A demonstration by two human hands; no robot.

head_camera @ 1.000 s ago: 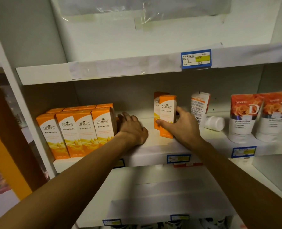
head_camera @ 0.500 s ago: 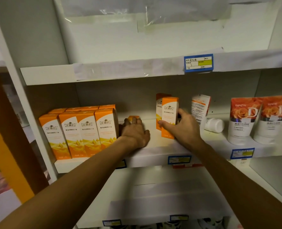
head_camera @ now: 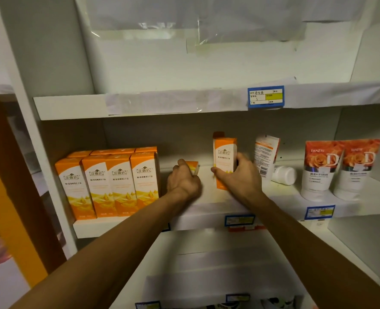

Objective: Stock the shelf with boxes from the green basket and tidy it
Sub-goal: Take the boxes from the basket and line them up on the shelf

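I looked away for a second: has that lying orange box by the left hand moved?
Yes. The lying orange box, earlier hidden behind the left hand, now shows beyond it, apart from the standing row of boxes.

One head-worn wide-angle view faces the shelf point(head_camera: 206, 216) straight on from close by, tilted slightly down along both outstretched forearms.

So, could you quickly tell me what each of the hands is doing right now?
Left hand: closed on a lying box.
Right hand: closed on an upright box.
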